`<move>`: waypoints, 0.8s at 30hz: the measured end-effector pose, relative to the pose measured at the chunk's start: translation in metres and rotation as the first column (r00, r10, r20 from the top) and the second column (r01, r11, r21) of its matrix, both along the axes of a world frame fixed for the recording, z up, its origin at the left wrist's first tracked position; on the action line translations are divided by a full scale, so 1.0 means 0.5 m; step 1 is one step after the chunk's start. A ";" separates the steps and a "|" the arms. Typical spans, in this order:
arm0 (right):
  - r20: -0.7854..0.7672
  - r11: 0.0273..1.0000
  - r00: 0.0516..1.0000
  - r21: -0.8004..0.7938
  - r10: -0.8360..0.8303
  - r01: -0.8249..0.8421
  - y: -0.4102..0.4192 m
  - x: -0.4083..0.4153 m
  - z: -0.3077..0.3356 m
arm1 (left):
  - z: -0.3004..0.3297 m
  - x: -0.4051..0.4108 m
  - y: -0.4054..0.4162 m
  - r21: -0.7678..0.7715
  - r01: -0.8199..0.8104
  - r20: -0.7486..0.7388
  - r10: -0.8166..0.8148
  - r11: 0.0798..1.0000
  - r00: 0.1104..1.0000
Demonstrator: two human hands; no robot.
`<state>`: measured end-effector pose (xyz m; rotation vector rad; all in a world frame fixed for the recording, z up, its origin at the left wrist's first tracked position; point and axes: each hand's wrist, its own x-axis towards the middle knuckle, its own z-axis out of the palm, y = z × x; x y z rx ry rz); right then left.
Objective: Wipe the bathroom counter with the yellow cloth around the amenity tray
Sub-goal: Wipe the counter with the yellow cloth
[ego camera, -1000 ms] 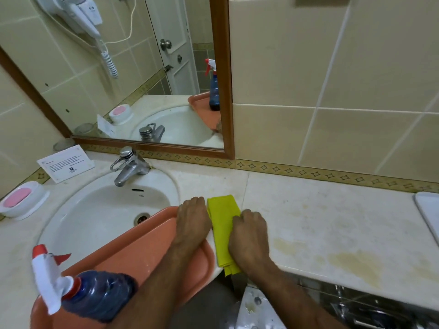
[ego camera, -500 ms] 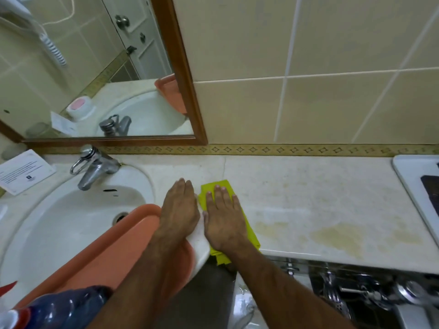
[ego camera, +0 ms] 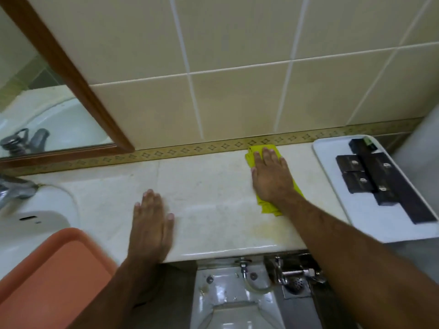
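The yellow cloth [ego camera: 256,151] lies flat on the pale marble counter [ego camera: 209,193], its far end against the patterned wall border. My right hand [ego camera: 270,176] presses down on it, palm flat and fingers spread, covering its middle. A short way to the right is the white amenity tray [ego camera: 332,186] with several black boxes [ego camera: 370,176] on it. My left hand [ego camera: 152,219] rests flat on the counter near the front edge, holding nothing.
An orange plastic basin [ego camera: 54,274] sits over the white sink [ego camera: 35,224] at the lower left, with the chrome tap [ego camera: 14,188] behind it. A wood-framed mirror [ego camera: 71,72] hangs at the left. Below the counter edge are pipes and a toilet [ego camera: 237,302].
My right hand has slid the yellow cloth right and back, from beside the basin to the wall near the tray. My left hand has left the basin rim and lies on the counter.
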<state>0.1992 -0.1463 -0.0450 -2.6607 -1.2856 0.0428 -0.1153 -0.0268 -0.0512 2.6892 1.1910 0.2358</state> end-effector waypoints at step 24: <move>-0.059 0.908 0.907 -0.007 -0.418 0.418 -0.192 -0.103 0.011 | 0.031 0.030 -0.017 0.019 0.034 -0.095 -0.032 0.999 0.995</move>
